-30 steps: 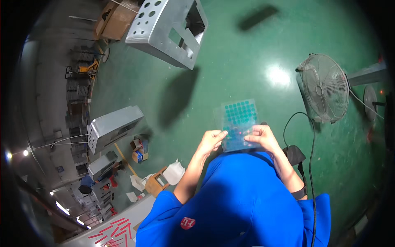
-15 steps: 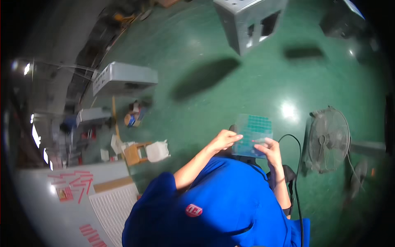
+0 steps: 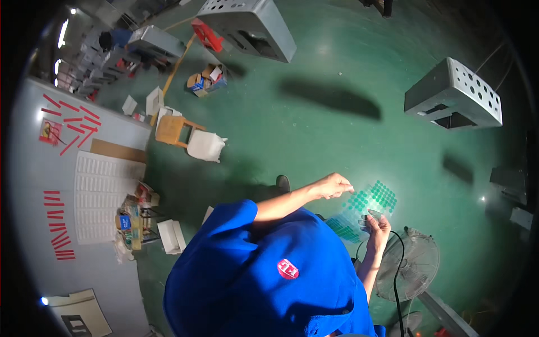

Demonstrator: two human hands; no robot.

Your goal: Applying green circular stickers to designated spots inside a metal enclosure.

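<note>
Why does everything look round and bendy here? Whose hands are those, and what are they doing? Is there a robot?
No robot here, just a person in a blue shirt. A camera on the person's head looks down, a bit like seeing through their eyes. Its very wide lens makes straight things look bent.

The right hand holds clear sheets with green dots. The left hand has its thumb and finger close together by the sheets' edge; whether it grips anything is too small to tell.

On the left is a grey table. Red strips and a white ribbed panel lie on it. Near the right hand, a round fan stands on the green floor.
</note>
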